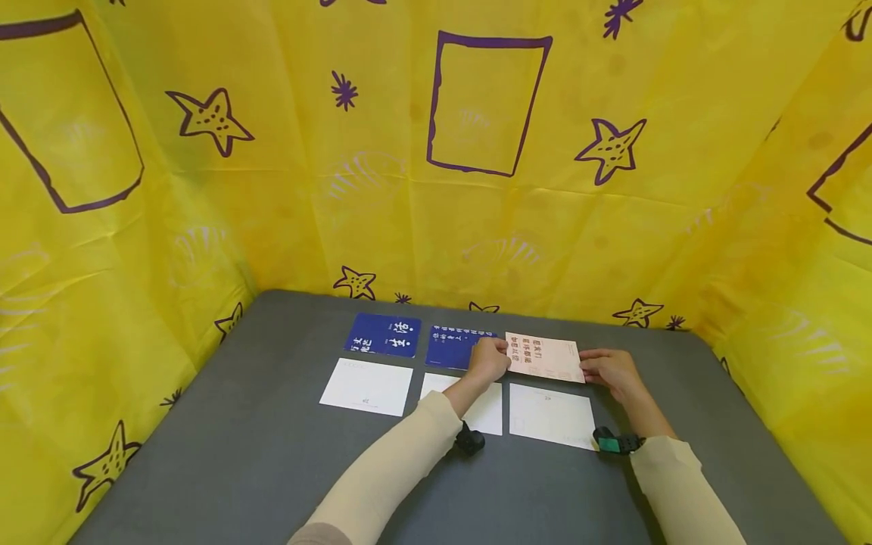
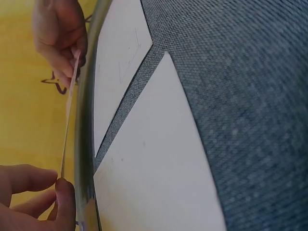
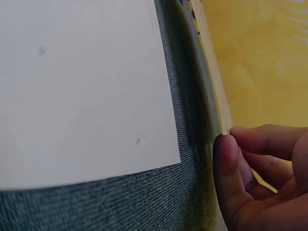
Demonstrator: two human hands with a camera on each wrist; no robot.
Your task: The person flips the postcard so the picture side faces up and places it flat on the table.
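Observation:
A pink card [image 1: 545, 356] with dark red writing is held between both hands at the right of the back row. My left hand [image 1: 488, 361] pinches its left edge, partly covering a blue card [image 1: 450, 347] with white writing. At the opposite edge, my right hand [image 1: 613, 371] pinches the card between thumb and fingers. In the left wrist view the pink card [image 2: 70, 108] appears edge-on, raised off the table. The right wrist view shows the right thumb and fingers [image 3: 264, 168] on the card's corner. Below it in the head view lies a white card [image 1: 552, 415].
Another blue card [image 1: 384, 335] lies at the back left. Two more white cards, one at left [image 1: 366, 387] and one in the middle [image 1: 485, 409] partly behind the left forearm, lie in the front row. The grey table [image 1: 225, 424] is surrounded by yellow patterned cloth [image 1: 381, 219].

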